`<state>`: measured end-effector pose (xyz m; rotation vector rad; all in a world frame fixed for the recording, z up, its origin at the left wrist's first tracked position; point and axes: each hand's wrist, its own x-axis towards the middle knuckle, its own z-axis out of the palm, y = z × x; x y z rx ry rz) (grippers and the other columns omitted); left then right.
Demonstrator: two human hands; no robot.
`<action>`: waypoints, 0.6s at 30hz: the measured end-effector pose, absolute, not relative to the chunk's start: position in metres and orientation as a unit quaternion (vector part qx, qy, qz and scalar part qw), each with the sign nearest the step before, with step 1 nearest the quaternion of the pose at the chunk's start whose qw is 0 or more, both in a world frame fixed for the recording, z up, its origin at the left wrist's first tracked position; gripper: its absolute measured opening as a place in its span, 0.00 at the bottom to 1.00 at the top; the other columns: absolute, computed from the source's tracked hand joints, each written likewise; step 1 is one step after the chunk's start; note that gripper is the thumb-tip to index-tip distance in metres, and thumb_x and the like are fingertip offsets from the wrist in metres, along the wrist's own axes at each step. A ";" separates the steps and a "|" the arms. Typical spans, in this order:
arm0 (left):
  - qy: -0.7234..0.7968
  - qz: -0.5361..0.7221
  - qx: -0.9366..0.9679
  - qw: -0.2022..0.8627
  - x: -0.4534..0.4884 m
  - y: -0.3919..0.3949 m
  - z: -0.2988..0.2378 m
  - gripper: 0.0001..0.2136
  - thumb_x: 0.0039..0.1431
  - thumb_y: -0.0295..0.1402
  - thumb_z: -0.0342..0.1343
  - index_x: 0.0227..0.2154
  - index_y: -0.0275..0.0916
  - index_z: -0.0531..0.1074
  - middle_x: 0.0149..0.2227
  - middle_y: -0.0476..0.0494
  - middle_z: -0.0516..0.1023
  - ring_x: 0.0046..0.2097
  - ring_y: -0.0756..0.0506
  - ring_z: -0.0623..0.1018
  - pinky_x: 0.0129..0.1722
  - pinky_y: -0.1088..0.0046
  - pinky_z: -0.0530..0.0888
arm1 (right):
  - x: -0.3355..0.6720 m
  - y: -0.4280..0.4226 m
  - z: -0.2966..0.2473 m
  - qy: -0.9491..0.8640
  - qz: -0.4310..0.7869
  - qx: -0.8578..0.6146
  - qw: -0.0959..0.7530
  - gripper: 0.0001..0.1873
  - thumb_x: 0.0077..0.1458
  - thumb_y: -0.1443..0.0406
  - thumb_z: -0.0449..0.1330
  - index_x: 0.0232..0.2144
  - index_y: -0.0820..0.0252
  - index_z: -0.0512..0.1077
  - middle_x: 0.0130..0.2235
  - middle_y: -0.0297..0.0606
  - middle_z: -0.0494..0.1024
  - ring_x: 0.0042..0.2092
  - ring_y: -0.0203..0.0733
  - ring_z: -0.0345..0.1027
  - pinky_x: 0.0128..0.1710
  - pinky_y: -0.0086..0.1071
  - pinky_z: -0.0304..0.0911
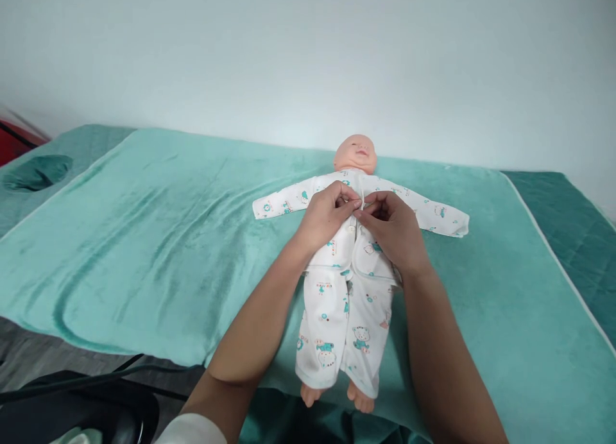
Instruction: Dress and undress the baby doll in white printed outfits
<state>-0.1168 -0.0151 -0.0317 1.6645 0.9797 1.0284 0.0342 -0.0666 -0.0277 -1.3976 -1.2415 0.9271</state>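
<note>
A baby doll (355, 154) lies on its back, arms stretched out sideways, dressed in a white printed jacket (332, 255) and matching trousers (322, 328). Over its chest, my left hand (330, 213) pinches the jacket's front edge between thumb and fingers. My right hand (392, 226) pinches the opposite front edge, close against the left fingertips. Between them a pale strip of the jacket's edge stands up. Lower on the front, a small button (351, 229) shows. The exact spot under my fingertips is partly hidden. Bare doll feet (360, 398) stick out of the trouser legs.
A light green velvety cover (144, 239) with folds lies over a darker green bed (568, 226). At the far left is a round face hole (38, 172). A white wall (308, 59) stands behind. A black object with cables (77, 405) sits at lower left.
</note>
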 end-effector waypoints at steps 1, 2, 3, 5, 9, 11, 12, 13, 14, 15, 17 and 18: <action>0.392 0.420 0.677 0.460 -0.117 -0.016 -0.032 0.03 0.61 0.33 0.57 0.35 0.40 0.72 0.31 0.50 0.75 0.34 0.51 0.73 0.35 0.74 0.68 | 0.034 -0.067 -0.027 -0.520 0.377 -0.582 0.498 0.15 0.50 0.63 0.67 0.41 0.57 0.71 0.30 0.29 0.74 0.31 0.34 0.66 0.30 0.30 0.60; 0.386 0.422 0.680 0.459 -0.117 -0.016 -0.032 0.03 0.61 0.32 0.57 0.36 0.40 0.71 0.32 0.50 0.75 0.35 0.51 0.73 0.36 0.74 0.68 | 0.034 -0.067 -0.027 -0.527 0.371 -0.586 0.492 0.15 0.50 0.63 0.67 0.41 0.57 0.71 0.30 0.29 0.74 0.31 0.35 0.66 0.31 0.30 0.60; 0.380 0.421 0.684 0.458 -0.118 -0.017 -0.032 0.03 0.62 0.32 0.56 0.37 0.40 0.71 0.33 0.50 0.75 0.35 0.51 0.74 0.37 0.74 0.69 | 0.034 -0.066 -0.027 -0.534 0.364 -0.590 0.485 0.15 0.51 0.63 0.67 0.41 0.57 0.71 0.30 0.29 0.75 0.30 0.35 0.67 0.31 0.31 0.61; 0.375 0.415 0.695 0.452 -0.118 -0.018 -0.031 0.03 0.63 0.32 0.54 0.37 0.40 0.71 0.33 0.50 0.75 0.36 0.51 0.74 0.38 0.74 0.69 | 0.033 -0.066 -0.027 -0.547 0.345 -0.600 0.471 0.15 0.51 0.63 0.66 0.41 0.56 0.70 0.30 0.30 0.76 0.30 0.35 0.67 0.31 0.31 0.61; 0.387 0.406 0.706 0.432 -0.117 -0.019 -0.031 0.07 0.63 0.37 0.57 0.39 0.40 0.71 0.33 0.51 0.75 0.35 0.51 0.74 0.35 0.74 0.68 | 0.030 -0.067 -0.025 -0.568 0.298 -0.615 0.459 0.11 0.54 0.63 0.64 0.40 0.56 0.69 0.30 0.31 0.77 0.32 0.37 0.70 0.32 0.32 0.63; 0.396 0.402 0.705 0.430 -0.116 -0.020 -0.032 0.08 0.63 0.38 0.58 0.41 0.41 0.71 0.33 0.51 0.76 0.34 0.51 0.74 0.34 0.74 0.68 | 0.028 -0.068 -0.024 -0.579 0.282 -0.623 0.445 0.10 0.54 0.63 0.63 0.40 0.56 0.70 0.30 0.31 0.77 0.31 0.37 0.70 0.33 0.32 0.63; 0.398 0.399 0.704 0.432 -0.115 -0.020 -0.032 0.07 0.63 0.37 0.57 0.41 0.41 0.71 0.34 0.51 0.77 0.34 0.51 0.74 0.34 0.74 0.68 | 0.026 -0.068 -0.024 -0.585 0.275 -0.627 0.435 0.10 0.55 0.64 0.62 0.40 0.56 0.70 0.30 0.31 0.77 0.31 0.37 0.70 0.32 0.33 0.63; 0.398 0.398 0.703 0.435 -0.115 -0.020 -0.033 0.06 0.64 0.35 0.56 0.41 0.42 0.71 0.35 0.50 0.78 0.34 0.51 0.75 0.34 0.75 0.68 | 0.025 -0.068 -0.024 -0.592 0.268 -0.630 0.424 0.11 0.55 0.65 0.62 0.41 0.56 0.70 0.29 0.30 0.77 0.31 0.38 0.70 0.32 0.33 0.62; 0.398 0.398 0.701 0.438 -0.114 -0.020 -0.033 0.05 0.64 0.34 0.55 0.42 0.42 0.71 0.36 0.50 0.78 0.34 0.51 0.75 0.34 0.75 0.68 | 0.024 -0.068 -0.024 -0.598 0.260 -0.633 0.416 0.11 0.55 0.66 0.62 0.42 0.56 0.71 0.29 0.30 0.77 0.31 0.38 0.71 0.33 0.33 0.62; 0.400 0.400 0.699 0.438 -0.114 -0.020 -0.033 0.05 0.64 0.33 0.54 0.42 0.42 0.71 0.36 0.50 0.78 0.34 0.51 0.75 0.34 0.75 0.68 | 0.023 -0.068 -0.024 -0.603 0.253 -0.635 0.411 0.12 0.55 0.66 0.61 0.43 0.56 0.71 0.29 0.30 0.77 0.31 0.38 0.71 0.33 0.33 0.62; 0.407 0.405 0.697 0.430 -0.113 -0.020 -0.033 0.05 0.63 0.31 0.54 0.41 0.42 0.71 0.35 0.51 0.77 0.33 0.52 0.74 0.34 0.75 0.68 | 0.023 -0.068 -0.023 -0.607 0.247 -0.639 0.402 0.13 0.55 0.66 0.61 0.45 0.56 0.71 0.30 0.30 0.77 0.32 0.39 0.72 0.34 0.33 0.63; 0.412 0.410 0.696 0.422 -0.113 -0.019 -0.034 0.05 0.63 0.31 0.54 0.41 0.42 0.71 0.34 0.51 0.76 0.33 0.52 0.74 0.34 0.75 0.68 | 0.024 -0.069 -0.020 -0.611 0.250 -0.639 0.395 0.15 0.56 0.66 0.61 0.47 0.56 0.70 0.30 0.31 0.78 0.33 0.40 0.73 0.34 0.34 0.64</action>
